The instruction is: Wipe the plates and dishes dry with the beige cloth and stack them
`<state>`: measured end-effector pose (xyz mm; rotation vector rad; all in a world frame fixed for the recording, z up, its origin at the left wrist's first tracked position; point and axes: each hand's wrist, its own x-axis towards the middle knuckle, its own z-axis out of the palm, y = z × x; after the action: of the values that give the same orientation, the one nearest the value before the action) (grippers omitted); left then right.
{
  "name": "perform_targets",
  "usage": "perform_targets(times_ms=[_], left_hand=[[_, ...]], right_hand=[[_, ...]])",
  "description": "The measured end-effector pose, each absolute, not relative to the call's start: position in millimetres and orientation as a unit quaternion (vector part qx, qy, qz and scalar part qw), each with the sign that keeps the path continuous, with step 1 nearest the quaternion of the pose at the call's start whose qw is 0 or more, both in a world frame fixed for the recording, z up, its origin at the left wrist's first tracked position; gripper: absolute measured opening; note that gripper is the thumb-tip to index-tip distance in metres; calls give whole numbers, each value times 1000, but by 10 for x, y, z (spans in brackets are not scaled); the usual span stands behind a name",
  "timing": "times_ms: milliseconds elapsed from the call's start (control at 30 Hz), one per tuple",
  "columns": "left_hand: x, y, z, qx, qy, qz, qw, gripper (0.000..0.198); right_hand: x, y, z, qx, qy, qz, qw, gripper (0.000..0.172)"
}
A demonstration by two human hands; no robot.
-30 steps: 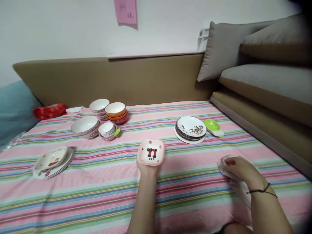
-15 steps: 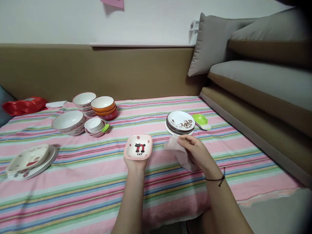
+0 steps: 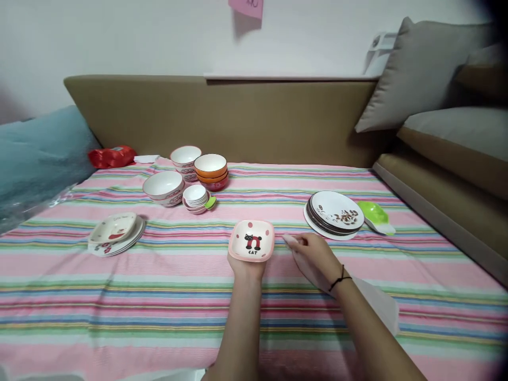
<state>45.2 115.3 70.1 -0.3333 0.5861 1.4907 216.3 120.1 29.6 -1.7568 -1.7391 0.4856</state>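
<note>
My left hand (image 3: 246,266) holds up a small square pink-rimmed dish (image 3: 251,241) with a black cat drawing and red dots; the hand grips it from below. Just to its right, my right hand (image 3: 315,256) is closed on a white cloth (image 3: 377,301), whose loose end trails down along the forearm onto the striped cover. A corner of the cloth pokes out at the fingertips, a short gap from the dish's right rim.
On the striped pink cover (image 3: 159,296) stand a stack of plates (image 3: 334,214) with a green dish (image 3: 375,214) at right, bowls (image 3: 163,186) and orange bowls (image 3: 211,170) at the back, and shallow plates (image 3: 116,233) at left. A brown backboard (image 3: 222,116) and grey cushions (image 3: 420,69) border it.
My right hand picked the cloth up from the cover at the right and brought it left, close to the dish. The view swung left and right; the dish stayed in my left hand.
</note>
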Motion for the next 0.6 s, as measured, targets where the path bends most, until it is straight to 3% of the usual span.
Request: perform_targets(times_ms=[267, 467, 600], left_hand=[[441, 1176, 637, -149, 277, 648, 694, 26], [534, 1212, 609, -159, 319, 629, 691, 28], [535, 1231, 608, -172, 328, 628, 685, 23]], right_hand=[[2362, 1054, 450, -628, -629, 213, 405, 40], [2374, 928, 708, -573, -574, 415, 413, 27], [2408, 893, 750, -584, -529, 457, 413, 27]])
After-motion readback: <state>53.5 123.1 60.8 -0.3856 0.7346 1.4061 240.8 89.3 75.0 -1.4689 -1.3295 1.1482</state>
